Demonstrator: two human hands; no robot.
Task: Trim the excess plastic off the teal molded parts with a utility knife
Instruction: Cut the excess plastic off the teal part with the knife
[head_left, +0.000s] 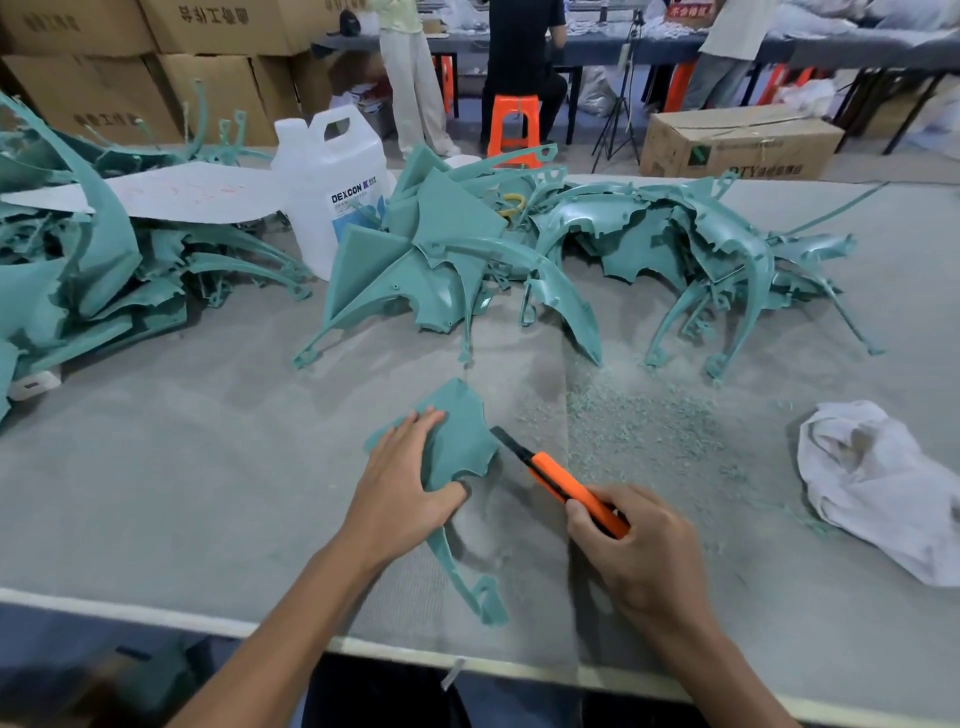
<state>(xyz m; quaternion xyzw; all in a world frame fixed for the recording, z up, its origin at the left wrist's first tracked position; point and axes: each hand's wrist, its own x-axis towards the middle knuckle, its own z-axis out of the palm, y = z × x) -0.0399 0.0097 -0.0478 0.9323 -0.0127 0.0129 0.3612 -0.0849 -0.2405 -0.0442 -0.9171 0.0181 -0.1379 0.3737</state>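
The teal molded part (460, 434) lies on the grey-covered counter (208, 467) at lower centre of the frame. Its broad panel sits under the left hand (410, 475), and a thin curved leg runs down toward the counter's near edge. The left hand's fingers (423, 421) lie straight and close together on top of the panel, pressing it flat. The thumb tip meets the panel's lower edge.

The right hand (644, 561), at lower right of centre, has its fingers curled round the rear of the orange utility knife (566, 486). The knife points up and left, and its dark blade tip is at the right edge of the panel; whether it is touching cannot be told.

Teal shavings (639, 415) are scattered over the counter just right of the knife. Further right lies a crumpled white cloth (883, 483).

Across the middle of the frame sit heaps of teal parts: one at centre (441, 249), one to the right (675, 244) and one at the left edge (78, 260). A white sheet (182, 195) rests on the left heap. A white jug (332, 171) labelled DEXCON stands between the left and centre heaps.

Cardboard boxes (78, 78) are stacked at upper left, and an orange stool (517, 124) stands behind the counter at upper centre.
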